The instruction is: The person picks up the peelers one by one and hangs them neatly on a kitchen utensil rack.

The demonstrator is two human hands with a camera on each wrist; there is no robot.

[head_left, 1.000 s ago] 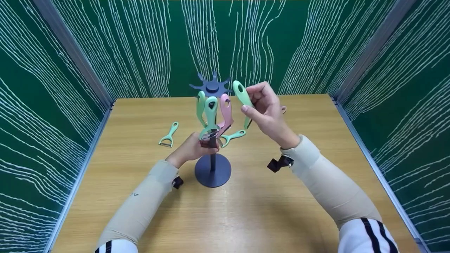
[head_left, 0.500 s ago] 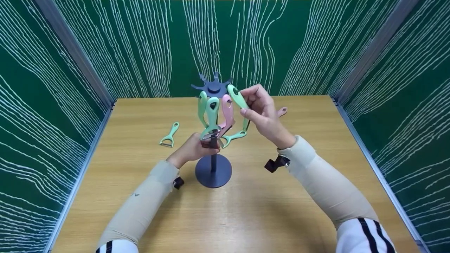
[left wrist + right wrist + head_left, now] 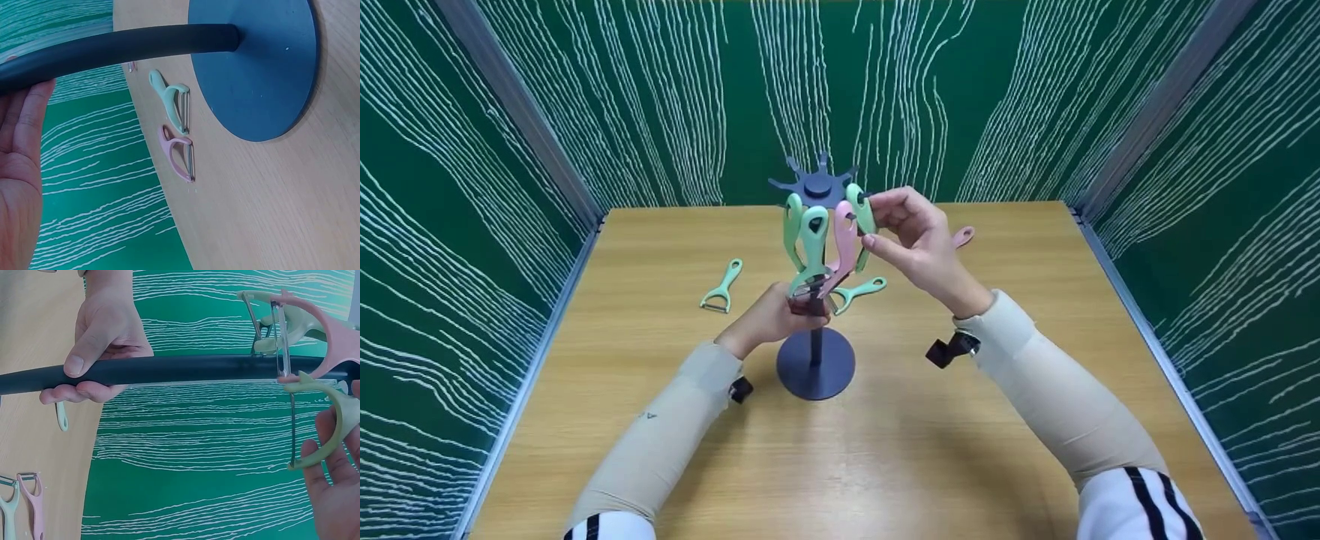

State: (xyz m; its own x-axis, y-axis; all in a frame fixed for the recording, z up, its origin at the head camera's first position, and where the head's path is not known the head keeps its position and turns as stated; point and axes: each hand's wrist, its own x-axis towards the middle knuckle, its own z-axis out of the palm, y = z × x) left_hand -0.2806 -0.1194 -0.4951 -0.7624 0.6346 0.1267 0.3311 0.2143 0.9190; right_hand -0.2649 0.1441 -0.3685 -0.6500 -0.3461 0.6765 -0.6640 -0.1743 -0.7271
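My left hand (image 3: 780,313) grips the post of a dark utensil stand with a round base (image 3: 816,375) and a spoked top (image 3: 817,186). In the right wrist view its thumb and fingers wrap the black post (image 3: 185,370). My right hand (image 3: 919,236) pinches a green peeler (image 3: 862,214) by its handle, its eye right at a hook on the top's right side. Beside it hang a pink peeler (image 3: 845,236), a green peeler (image 3: 814,232) in front and another green peeler (image 3: 791,225) at the left. Their blades point down.
On the wooden table, a green peeler (image 3: 723,287) lies left of the stand and another green one (image 3: 862,291) lies behind it to the right. A pink peeler (image 3: 964,236) lies partly hidden beyond my right hand. Green walls with white lines (image 3: 622,97) surround the table.
My right hand has carried the green peeler left to the stand's top, so its eye now meets a hook beside the pink peeler. My left hand keeps its grip on the post.
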